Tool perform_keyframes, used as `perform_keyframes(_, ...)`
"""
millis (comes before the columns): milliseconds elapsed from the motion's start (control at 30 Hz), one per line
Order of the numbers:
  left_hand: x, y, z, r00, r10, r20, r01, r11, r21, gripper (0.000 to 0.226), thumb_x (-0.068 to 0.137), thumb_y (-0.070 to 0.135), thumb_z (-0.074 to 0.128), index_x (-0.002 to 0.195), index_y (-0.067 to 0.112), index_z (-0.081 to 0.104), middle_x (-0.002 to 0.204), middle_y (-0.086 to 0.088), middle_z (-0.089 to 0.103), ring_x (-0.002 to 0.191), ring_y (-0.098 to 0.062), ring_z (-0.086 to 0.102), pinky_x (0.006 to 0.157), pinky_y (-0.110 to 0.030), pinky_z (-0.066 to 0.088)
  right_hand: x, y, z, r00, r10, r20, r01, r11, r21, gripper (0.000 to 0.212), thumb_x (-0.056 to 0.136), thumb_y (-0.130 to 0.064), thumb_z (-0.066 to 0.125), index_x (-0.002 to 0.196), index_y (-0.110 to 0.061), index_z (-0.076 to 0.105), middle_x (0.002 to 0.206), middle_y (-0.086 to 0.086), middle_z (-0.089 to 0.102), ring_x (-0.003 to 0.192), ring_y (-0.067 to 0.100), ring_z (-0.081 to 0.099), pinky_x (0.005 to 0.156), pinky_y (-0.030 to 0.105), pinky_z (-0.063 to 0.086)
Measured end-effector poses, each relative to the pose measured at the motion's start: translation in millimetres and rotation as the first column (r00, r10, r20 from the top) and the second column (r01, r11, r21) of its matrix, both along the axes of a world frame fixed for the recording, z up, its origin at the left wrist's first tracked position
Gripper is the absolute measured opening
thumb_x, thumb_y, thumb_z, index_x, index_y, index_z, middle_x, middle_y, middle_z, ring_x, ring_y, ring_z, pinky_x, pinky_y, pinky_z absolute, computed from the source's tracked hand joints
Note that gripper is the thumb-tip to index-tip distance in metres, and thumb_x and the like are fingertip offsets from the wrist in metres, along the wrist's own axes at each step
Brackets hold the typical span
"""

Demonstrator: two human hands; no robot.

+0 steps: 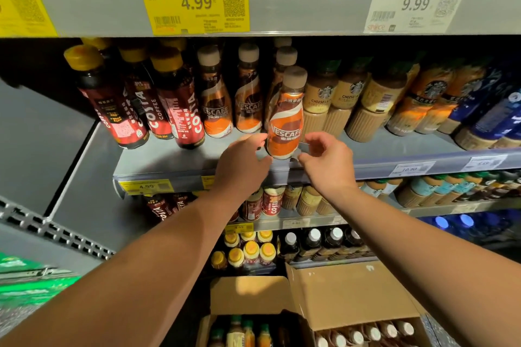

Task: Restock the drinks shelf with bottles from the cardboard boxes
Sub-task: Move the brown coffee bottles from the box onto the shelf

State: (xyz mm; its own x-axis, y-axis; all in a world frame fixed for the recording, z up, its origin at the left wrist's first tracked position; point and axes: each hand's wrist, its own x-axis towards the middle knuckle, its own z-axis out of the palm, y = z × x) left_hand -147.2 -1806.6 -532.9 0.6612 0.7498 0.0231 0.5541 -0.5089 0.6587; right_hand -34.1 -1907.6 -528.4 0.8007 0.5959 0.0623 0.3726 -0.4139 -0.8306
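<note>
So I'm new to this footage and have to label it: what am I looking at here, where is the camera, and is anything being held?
There is no machine: the grips are a person's two bare hands. The single camera sits on the person's head and looks forward and down, so both forearms reach in from below. The left hand and right hand flank an orange Nescafe bottle standing at the front of the grey shelf. Their fingers curl close to its lower sides; whether they truly clasp it I cannot tell. Beside it stand more Nescafe bottles, with red Costa bottles to the left and Starbucks bottles to the right. Lower down, open cardboard boxes hold more bottles.
</note>
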Motion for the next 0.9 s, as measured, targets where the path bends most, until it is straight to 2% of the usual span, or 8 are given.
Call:
perform_keyframes(167, -18, -22, 6, 0.977, -0.075, -0.201, 0.118, 0.97, 0.214, 0.041, 0.095, 0.033, 0.051, 0.134, 0.023, 0.05, 0.129, 0.001, 0.056, 0.117, -0.022, 0.052, 0.091, -0.032, 0.044, 4, -29, 6, 0.98, 0.046, 0.194, -0.008, 0.981, -0.194, 0.032, 0.086, -0.01, 0.058, 0.117, -0.009, 0.063, 0.117, 0.009, 0.065, 0.109, 0.026, 0.058, 0.089, 0.031, 0.045)
perform_keyframes(300, -18, -43, 6, 0.969, -0.092, -0.228, 0.162, 0.936, 0.312, 0.021, 0.09, 0.026, 0.055, 0.106, 0.013, 0.06, 0.106, -0.005, 0.059, 0.101, -0.026, 0.055, 0.077, -0.031, 0.042, 7, -48, 9, 0.959, 0.142, 0.244, -0.06, 0.947, -0.316, 0.027, 0.086, -0.015, 0.057, 0.111, -0.01, 0.065, 0.113, 0.011, 0.065, 0.104, 0.031, 0.058, 0.081, 0.033, 0.047)
perform_keyframes(367, -18, -59, 5, 0.972, -0.081, -0.219, 0.152, 0.932, 0.33, 0.023, 0.088, 0.023, 0.057, 0.106, 0.01, 0.063, 0.105, -0.009, 0.061, 0.1, -0.031, 0.057, 0.074, -0.03, 0.04, 6, -59, 9, 0.944, 0.209, 0.254, -0.101, 0.919, -0.381, 0.024, 0.085, -0.017, 0.055, 0.106, -0.013, 0.065, 0.109, 0.01, 0.065, 0.098, 0.031, 0.058, 0.075, 0.033, 0.045)
perform_keyframes(467, -12, -92, 4, 0.975, -0.004, -0.223, 0.067, 0.959, 0.275, 0.037, 0.088, 0.024, 0.057, 0.123, 0.014, 0.061, 0.12, -0.008, 0.061, 0.111, -0.029, 0.055, 0.087, -0.032, 0.044, 7, -83, 7, 0.917, 0.303, 0.259, -0.155, 0.869, -0.47, 0.019, 0.084, -0.019, 0.053, 0.099, -0.014, 0.063, 0.101, 0.009, 0.064, 0.089, 0.028, 0.056, 0.067, 0.031, 0.042)
perform_keyframes(600, 2, -141, -10, 0.952, 0.033, -0.305, 0.043, 0.97, 0.239, 0.033, 0.089, 0.028, 0.05, 0.118, 0.019, 0.063, 0.116, -0.006, 0.062, 0.108, -0.029, 0.057, 0.083, -0.033, 0.047, 17, -131, -10, 0.839, 0.456, 0.297, -0.233, 0.794, -0.561, 0.025, 0.086, -0.025, 0.056, 0.109, -0.017, 0.065, 0.112, 0.006, 0.064, 0.103, 0.027, 0.058, 0.078, 0.03, 0.046)
perform_keyframes(700, 10, -173, -29, 0.94, 0.039, -0.339, 0.023, 0.984, 0.177, 0.035, 0.09, 0.031, 0.05, 0.121, 0.018, 0.061, 0.122, -0.005, 0.06, 0.114, -0.029, 0.055, 0.086, -0.034, 0.045, 30, -164, -35, 0.847, 0.482, 0.225, -0.272, 0.756, -0.595, 0.026, 0.086, -0.021, 0.056, 0.109, -0.013, 0.065, 0.111, 0.009, 0.064, 0.103, 0.03, 0.059, 0.076, 0.03, 0.046)
perform_keyframes(767, 13, -191, -42, 0.939, 0.016, -0.344, 0.025, 0.993, 0.116, 0.039, 0.092, 0.03, 0.05, 0.129, 0.018, 0.055, 0.133, -0.004, 0.054, 0.121, -0.028, 0.05, 0.095, -0.035, 0.043, 37, -181, -55, 0.85, 0.498, 0.171, -0.301, 0.726, -0.619, 0.024, 0.086, -0.021, 0.055, 0.103, -0.007, 0.062, 0.105, 0.014, 0.06, 0.098, 0.034, 0.058, 0.069, 0.029, 0.041)
perform_keyframes(900, 11, -216, -79, 0.912, -0.051, -0.406, 0.09, 0.993, 0.077, 0.037, 0.095, 0.029, 0.047, 0.129, 0.015, 0.054, 0.13, -0.008, 0.054, 0.117, -0.029, 0.051, 0.088, -0.035, 0.045, 38, -207, -95, 0.853, 0.51, 0.113, -0.312, 0.671, -0.672, 0.012, 0.088, -0.023, 0.053, 0.087, -0.012, 0.056, 0.09, 0.015, 0.056, 0.085, 0.032, 0.055, 0.064, 0.03, 0.035)
